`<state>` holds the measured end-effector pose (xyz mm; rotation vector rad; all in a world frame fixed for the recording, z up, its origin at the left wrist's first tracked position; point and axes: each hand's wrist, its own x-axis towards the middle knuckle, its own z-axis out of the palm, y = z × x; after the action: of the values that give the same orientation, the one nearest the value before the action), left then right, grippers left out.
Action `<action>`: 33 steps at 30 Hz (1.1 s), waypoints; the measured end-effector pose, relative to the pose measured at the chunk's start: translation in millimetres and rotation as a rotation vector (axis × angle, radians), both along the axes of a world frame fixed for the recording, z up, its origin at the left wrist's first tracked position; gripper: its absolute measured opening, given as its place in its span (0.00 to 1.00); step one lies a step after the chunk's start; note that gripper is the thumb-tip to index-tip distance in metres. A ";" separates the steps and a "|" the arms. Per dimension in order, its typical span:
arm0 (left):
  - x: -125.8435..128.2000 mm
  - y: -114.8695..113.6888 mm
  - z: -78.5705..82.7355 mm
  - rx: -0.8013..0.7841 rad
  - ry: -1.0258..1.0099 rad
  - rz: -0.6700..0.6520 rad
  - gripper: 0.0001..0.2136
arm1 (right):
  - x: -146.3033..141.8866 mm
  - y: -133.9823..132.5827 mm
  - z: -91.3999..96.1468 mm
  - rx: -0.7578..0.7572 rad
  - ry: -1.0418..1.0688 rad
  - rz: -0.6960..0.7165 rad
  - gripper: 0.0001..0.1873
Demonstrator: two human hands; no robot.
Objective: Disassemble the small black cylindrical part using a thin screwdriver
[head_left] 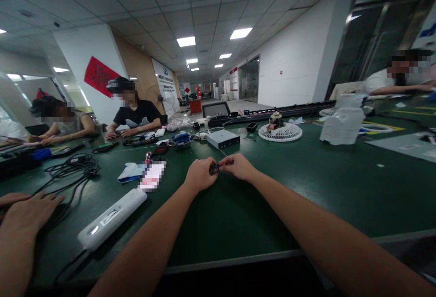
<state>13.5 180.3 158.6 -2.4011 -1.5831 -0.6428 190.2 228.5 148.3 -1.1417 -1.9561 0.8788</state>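
My left hand (200, 174) is closed around a small dark part (214, 168), whose exact kind I cannot make out. Close beside it, my right hand (239, 167) pinches a thin metal rod-like tool (223, 153) that points up and to the left. The fingertips of both hands nearly meet at the dark part, just above the green table (235, 224). Beyond them lies a grey box-shaped drive (223, 139). Fingers hide most of the dark part and the tool's lower end.
Left of my arm lie a white power strip (114, 220), a pixelated phone-like item (152, 175) and black cables (76, 170). A white fan grille (280, 132) and a white plastic housing (342, 126) stand at right. Another person's hand (29, 213) rests at far left.
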 end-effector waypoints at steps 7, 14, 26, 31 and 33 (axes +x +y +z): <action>-2.6 1.5 -2.7 0.026 0.009 -0.091 0.10 | 3.0 0.0 -0.4 0.051 -0.062 -0.082 0.07; -5.1 1.2 -2.8 0.006 -0.006 -0.180 0.10 | 3.4 -2.9 0.4 -0.084 -0.078 0.004 0.10; -6.2 3.9 -5.7 0.011 -0.058 -0.200 0.13 | 2.9 -0.9 -2.3 0.059 -0.146 0.014 0.11; -6.1 4.0 -6.2 -0.017 -0.065 -0.198 0.12 | 6.4 -0.1 1.8 0.107 -0.180 -0.047 0.14; -6.3 4.1 -6.5 -0.015 -0.069 -0.202 0.12 | 6.9 -1.8 2.8 0.110 -0.185 -0.046 0.14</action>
<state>7.2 184.4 152.1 -2.5987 -1.3844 -0.7605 197.1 226.8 151.1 -1.2346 -2.0901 0.6524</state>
